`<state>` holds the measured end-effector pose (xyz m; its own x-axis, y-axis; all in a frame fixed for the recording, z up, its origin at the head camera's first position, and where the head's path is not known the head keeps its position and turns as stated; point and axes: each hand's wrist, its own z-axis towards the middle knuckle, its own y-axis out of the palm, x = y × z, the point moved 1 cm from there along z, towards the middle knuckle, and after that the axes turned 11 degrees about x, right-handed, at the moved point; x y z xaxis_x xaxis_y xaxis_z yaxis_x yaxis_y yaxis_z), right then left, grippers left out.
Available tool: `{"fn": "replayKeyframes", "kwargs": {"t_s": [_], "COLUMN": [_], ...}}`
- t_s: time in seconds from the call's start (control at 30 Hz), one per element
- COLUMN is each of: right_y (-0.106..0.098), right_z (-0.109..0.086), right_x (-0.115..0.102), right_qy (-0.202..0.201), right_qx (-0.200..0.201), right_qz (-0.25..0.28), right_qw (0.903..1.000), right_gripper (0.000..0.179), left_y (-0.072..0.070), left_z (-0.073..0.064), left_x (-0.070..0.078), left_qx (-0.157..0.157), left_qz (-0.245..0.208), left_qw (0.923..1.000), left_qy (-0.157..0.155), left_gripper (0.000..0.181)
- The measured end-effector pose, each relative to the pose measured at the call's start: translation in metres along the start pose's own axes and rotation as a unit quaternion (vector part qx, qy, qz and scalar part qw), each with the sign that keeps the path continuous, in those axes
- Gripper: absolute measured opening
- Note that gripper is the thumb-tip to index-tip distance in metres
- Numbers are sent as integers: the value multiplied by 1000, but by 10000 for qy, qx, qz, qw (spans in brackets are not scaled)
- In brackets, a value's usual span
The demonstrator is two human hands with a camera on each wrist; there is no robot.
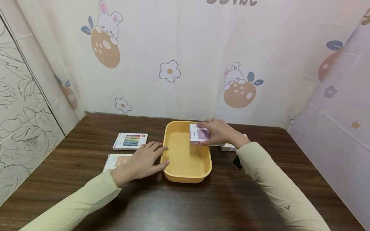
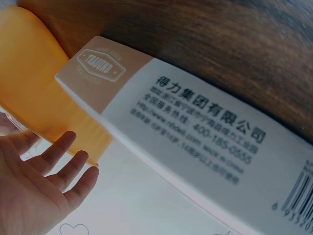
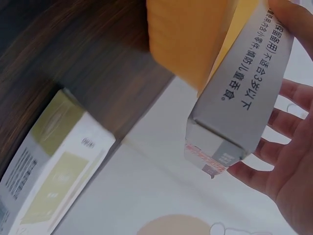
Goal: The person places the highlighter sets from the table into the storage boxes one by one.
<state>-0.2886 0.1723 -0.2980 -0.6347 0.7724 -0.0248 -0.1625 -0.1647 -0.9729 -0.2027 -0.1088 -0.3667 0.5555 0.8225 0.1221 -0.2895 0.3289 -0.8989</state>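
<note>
My right hand grips a white and purple box above the right side of a yellow plastic tray. In the right wrist view, thumb and fingers are on opposite sides of that box, and its end flap points outward. At the tray's left rim rests my left hand, its fingers spread and holding nothing. Beneath the left wrist lies a white box with a tan panel, partly hidden by the hand. The left wrist view shows printed text and a barcode on this box.
Farther back on the left lies a white box with a window of coloured sticks. A white and green box lies right of the tray, mostly behind my right wrist in the head view. A patterned curtain hangs behind the dark wooden table.
</note>
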Motion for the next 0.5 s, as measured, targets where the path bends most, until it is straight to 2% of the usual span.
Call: {"fn": "replayKeyframes", "kwargs": {"t_s": [0.5], "right_y": [6], "right_z": [27], "right_x": [-21], "right_qy": [-32], "right_qx": [-222], "right_qz": [43], "right_qw": [9997], "right_gripper": [78], "left_y": [-1], "left_z": [1], "left_x": [1], "left_qx": [-108], "left_qz": [-40], "left_qw": [9999], "left_qy": [-68], "left_gripper": [56]}}
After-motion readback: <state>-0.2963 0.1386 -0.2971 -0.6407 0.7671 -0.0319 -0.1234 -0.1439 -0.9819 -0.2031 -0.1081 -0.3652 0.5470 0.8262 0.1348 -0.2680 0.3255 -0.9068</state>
